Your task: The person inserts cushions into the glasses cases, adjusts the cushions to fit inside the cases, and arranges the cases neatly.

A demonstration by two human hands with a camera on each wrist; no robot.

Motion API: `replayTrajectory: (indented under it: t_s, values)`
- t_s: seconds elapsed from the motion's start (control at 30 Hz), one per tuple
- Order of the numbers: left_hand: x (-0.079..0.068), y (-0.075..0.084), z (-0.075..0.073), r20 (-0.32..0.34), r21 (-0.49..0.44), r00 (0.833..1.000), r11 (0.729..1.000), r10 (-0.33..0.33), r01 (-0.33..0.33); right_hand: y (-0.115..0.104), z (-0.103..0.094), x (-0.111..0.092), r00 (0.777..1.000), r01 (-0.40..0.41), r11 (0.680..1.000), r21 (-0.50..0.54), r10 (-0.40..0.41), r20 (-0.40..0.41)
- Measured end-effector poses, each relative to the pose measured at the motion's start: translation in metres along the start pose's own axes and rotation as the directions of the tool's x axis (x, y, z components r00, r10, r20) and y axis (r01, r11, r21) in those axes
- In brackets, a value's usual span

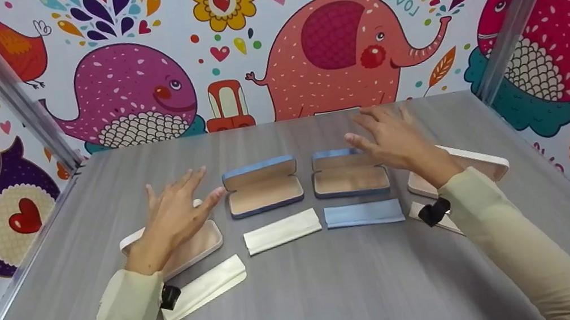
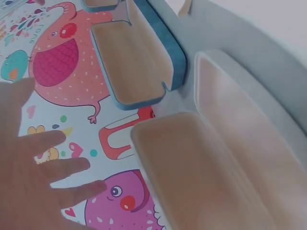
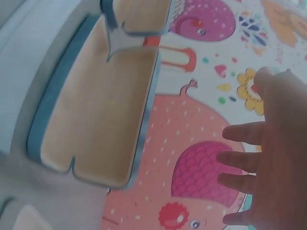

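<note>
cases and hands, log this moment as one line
left hand: empty, fingers spread | right hand: empty, fingers spread | left blue case: open | right blue case: open, blue cloth in front

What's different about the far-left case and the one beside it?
The far-left case is white outside; the neighbouring case is blue. In the head view, the far-left case lies more slanted than the neighbouring case, and the left hand partly hides the far-left case, not the neighbouring case. Both are open.

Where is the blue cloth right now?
In the head view, the blue cloth lies on the table right of centre, in front of the right-hand blue case, with a cream cloth to its left.
</note>
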State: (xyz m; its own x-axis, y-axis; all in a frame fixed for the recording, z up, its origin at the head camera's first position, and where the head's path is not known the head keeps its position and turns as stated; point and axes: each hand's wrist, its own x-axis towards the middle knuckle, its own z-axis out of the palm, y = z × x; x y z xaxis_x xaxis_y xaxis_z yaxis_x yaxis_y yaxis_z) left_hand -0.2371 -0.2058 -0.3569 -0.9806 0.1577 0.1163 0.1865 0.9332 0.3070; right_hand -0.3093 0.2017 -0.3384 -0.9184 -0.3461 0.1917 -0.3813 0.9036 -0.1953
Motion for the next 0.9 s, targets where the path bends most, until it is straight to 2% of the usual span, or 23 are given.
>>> replayTrajectory:
  t_s: [0.13, 0.27, 0.47, 0.57, 0.7, 0.9]
  values:
    - [-0.010, 0.000, -0.003, -0.030, -0.078, 0.999, 0.997, -0.017, 0.015, -0.012, 0.002, -0.002, 1.000, 0.024, 0.998, 0.057, -0.024, -0.007]
    - [-0.022, -0.002, -0.006, -0.041, -0.191, 0.998, 0.981, -0.050, 0.042, -0.025, 0.003, -0.006, 0.999, 0.029, 0.985, 0.172, -0.034, 0.022]
    - [-0.044, -0.006, -0.008, -0.121, -0.330, 0.988, 0.943, -0.094, 0.049, -0.045, 0.006, -0.013, 0.998, 0.020, 0.930, 0.368, -0.043, 0.056]
    - [-0.054, -0.006, -0.007, -0.166, -0.404, 0.978, 0.913, -0.130, 0.053, -0.053, 0.008, -0.017, 0.997, 0.002, 0.879, 0.477, -0.038, 0.064]
    - [-0.066, -0.007, -0.006, -0.187, -0.475, 0.963, 0.876, -0.192, 0.083, -0.063, 0.012, -0.021, 0.998, -0.006, 0.802, 0.597, -0.036, 0.058]
    - [-0.081, -0.015, -0.002, -0.178, -0.538, 0.942, 0.830, -0.285, 0.149, -0.079, 0.017, -0.027, 0.996, -0.024, 0.656, 0.754, -0.045, 0.071]
